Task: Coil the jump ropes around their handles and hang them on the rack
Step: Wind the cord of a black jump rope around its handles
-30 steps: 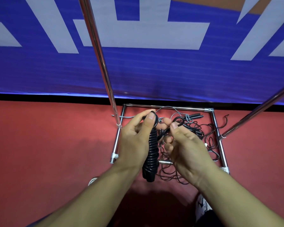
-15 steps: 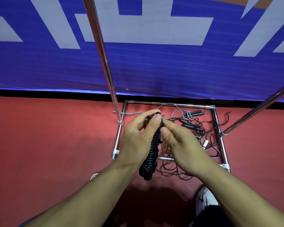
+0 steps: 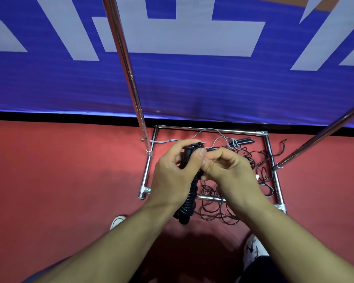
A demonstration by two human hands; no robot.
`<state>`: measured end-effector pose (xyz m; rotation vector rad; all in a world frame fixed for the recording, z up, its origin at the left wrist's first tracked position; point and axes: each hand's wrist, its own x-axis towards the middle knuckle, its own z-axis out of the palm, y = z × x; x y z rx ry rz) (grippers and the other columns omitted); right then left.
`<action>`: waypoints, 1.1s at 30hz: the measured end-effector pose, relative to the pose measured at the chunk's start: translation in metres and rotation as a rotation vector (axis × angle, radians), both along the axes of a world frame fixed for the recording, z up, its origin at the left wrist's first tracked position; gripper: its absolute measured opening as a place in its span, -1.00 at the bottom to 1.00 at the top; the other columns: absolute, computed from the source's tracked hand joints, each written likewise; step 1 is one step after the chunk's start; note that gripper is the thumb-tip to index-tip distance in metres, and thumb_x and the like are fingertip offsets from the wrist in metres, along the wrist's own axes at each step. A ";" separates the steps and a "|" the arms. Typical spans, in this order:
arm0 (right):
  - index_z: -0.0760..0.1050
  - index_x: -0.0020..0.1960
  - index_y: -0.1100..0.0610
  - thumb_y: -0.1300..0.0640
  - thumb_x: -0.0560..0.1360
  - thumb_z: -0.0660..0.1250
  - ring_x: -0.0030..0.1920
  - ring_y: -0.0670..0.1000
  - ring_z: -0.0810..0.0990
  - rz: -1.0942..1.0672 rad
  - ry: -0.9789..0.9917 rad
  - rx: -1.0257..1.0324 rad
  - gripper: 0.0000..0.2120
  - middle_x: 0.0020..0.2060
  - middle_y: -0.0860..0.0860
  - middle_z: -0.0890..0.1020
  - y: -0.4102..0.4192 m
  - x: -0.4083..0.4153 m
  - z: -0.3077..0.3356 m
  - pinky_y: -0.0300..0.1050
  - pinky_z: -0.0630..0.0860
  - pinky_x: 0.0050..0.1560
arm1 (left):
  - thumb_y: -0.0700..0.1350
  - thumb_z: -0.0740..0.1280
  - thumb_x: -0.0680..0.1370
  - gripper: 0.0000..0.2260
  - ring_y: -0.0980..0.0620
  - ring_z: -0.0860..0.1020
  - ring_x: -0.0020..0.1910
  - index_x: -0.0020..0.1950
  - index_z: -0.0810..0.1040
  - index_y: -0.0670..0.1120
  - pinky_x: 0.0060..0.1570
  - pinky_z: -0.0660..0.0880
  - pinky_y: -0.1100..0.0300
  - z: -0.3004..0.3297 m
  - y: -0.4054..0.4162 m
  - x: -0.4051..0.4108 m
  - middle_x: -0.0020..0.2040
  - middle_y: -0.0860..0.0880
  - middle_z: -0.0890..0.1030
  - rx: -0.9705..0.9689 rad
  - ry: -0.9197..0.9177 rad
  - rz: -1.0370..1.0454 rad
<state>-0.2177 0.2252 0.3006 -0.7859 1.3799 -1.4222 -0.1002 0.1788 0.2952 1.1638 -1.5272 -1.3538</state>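
Note:
My left hand [image 3: 173,176] grips a black jump rope bundle [image 3: 189,203], its cord wound in tight turns round the handles, held upright over the rack's base. My right hand [image 3: 227,172] is curled against the bundle's top, pinching the black cord end there beside my left thumb. The chrome rack [image 3: 129,74] rises as a slanted post at the left, with a second post [image 3: 319,135] at the right. Loose black rope [image 3: 219,205] lies tangled on the floor inside the base frame, with a grey rope [image 3: 211,130] and its dark handles [image 3: 242,140] behind.
The rack's square base frame [image 3: 271,152] rests on red flooring against a blue and white banner wall [image 3: 192,82]. My shoes show at the lower left [image 3: 117,220] and lower right [image 3: 253,248].
My right hand has closed in on the top of the bundle, drawing the cord loop tight against it. The left hand keeps its grip; the view has shifted slightly.

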 end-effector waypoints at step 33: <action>0.48 -0.36 0.13 0.15 0.46 0.27 -0.45 -0.21 0.40 0.081 0.229 0.059 -0.78 -0.53 -0.16 0.47 0.003 0.009 0.014 -0.43 0.30 -0.40 | -0.09 0.44 0.34 -0.85 -0.02 0.61 -0.29 -0.13 0.63 0.10 -0.19 0.57 0.05 -0.016 -0.023 0.013 -0.32 0.09 0.64 0.037 -0.265 -0.172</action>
